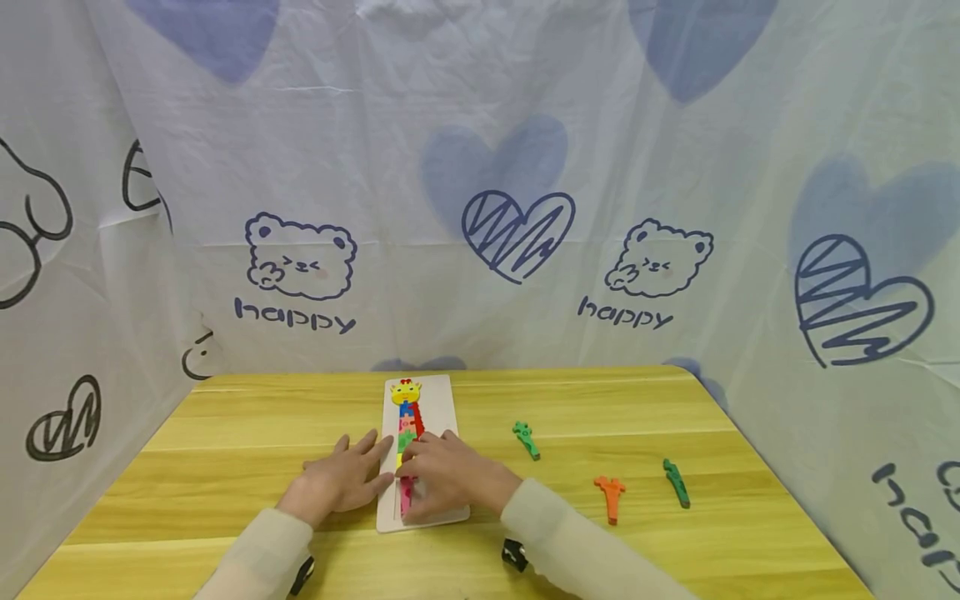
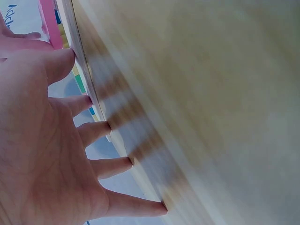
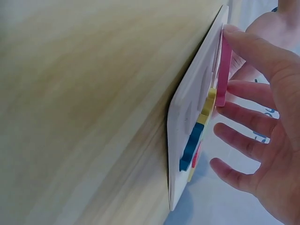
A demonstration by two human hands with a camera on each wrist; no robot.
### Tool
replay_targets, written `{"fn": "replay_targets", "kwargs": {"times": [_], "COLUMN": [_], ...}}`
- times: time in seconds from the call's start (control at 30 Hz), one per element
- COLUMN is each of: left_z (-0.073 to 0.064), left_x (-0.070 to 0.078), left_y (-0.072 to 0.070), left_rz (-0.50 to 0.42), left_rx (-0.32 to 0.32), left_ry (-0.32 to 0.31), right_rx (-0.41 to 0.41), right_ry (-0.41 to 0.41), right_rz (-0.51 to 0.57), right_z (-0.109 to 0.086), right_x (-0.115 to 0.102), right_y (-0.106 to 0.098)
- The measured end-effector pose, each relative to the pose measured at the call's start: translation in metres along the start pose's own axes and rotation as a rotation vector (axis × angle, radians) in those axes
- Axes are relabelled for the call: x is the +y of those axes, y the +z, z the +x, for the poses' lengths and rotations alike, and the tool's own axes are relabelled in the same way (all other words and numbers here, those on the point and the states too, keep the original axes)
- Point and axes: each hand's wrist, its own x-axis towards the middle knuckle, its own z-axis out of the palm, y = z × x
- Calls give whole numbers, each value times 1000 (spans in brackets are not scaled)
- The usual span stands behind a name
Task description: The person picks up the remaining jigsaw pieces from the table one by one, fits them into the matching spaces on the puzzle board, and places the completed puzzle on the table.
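Observation:
A white puzzle board (image 1: pixel 440 404) lies on the table, with a yellow giraffe head (image 1: pixel 406 392) at its far end. Below the head run colored neck pieces, partly covered by my right hand (image 1: pixel 450 473). That hand pinches a long pink puzzle piece (image 3: pixel 224 70) between thumb and fingers, over the near part of the board. The other fingers stay spread apart. My left hand (image 1: pixel 341 479) lies palm down with fingers spread at the board's left edge. Its thumb (image 2: pixel 61 65) touches the board's rim, and several fingertips rest on the table.
To the board's right lie a green puzzle piece (image 1: pixel 527 439), an orange puzzle piece (image 1: pixel 611 497) and another green puzzle piece (image 1: pixel 677 483). The wooden table (image 1: pixel 262 417) ends at a printed white cloth (image 1: pixel 405 275) behind and at both sides.

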Motion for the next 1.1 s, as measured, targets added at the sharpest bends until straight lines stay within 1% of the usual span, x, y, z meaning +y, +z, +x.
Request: {"fn": "replay_targets", "kwargs": {"times": [0.33,0.7,0.87,1.1], "left_z": [0,1,2,4], "left_x": [0,0,0,-1], "left_y": [0,0,1,2], "left_rz": [1,8,3,9], "left_rx": [3,-6,-3,-7], "left_ry": [8,8,4,0], "right_rx": [18,31,28,14], "right_ry": [32,23,34,56], "right_rz": [28,48,46,70], "right_z": [4,6,7,5], "right_x": [-1,0,1,3], "right_y": [2,4,6,7]}}
